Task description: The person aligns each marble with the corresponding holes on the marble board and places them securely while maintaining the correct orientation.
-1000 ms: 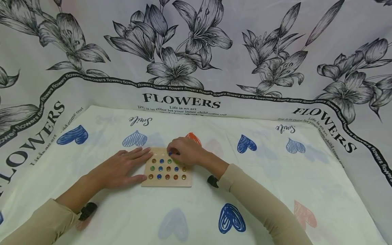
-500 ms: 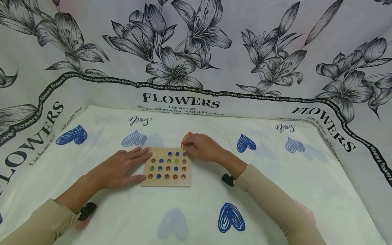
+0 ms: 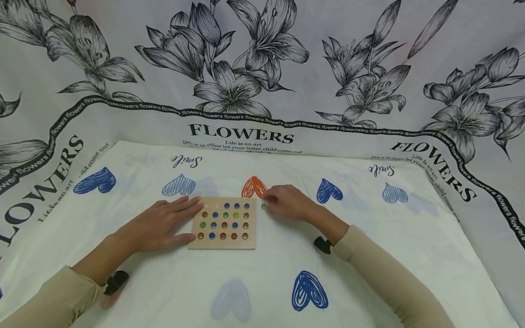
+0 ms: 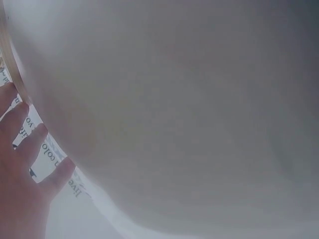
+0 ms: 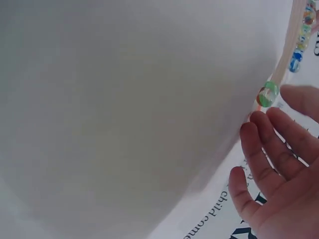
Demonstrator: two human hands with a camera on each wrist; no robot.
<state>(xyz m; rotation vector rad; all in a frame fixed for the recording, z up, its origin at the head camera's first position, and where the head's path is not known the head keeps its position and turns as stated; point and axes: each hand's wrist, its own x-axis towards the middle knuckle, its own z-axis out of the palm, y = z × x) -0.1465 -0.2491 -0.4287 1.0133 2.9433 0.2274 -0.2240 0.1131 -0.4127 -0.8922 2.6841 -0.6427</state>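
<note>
A light wooden board [image 3: 250, 246] lies on the cloth, its hollows filled with rows of coloured glass marbles. Two hollows at the far-left end of the back row look bare. My left hand [image 3: 162, 225] rests with straight fingers along the board's left edge, the thumb near its front-left corner. A loose green marble [image 3: 264, 206] lies just off the board's right side. Beside it is my right hand [image 3: 289, 202]. In the right wrist view, this marble [image 5: 268, 93] sits by the thumb and fingertips, which stand apart; whether they touch it I cannot tell.
A white cloth [image 3: 262, 282] printed with hearts covers the table. Behind it hangs a flower-printed fabric [image 3: 311, 82]. A small black wrist device [image 3: 321, 245] is worn under the right forearm, another black device [image 3: 116, 282] under the left.
My right hand has moved off the board to the right, uncovering blue marbles in the back row, and is now at the loose green marble. My left hand has stayed in place.
</note>
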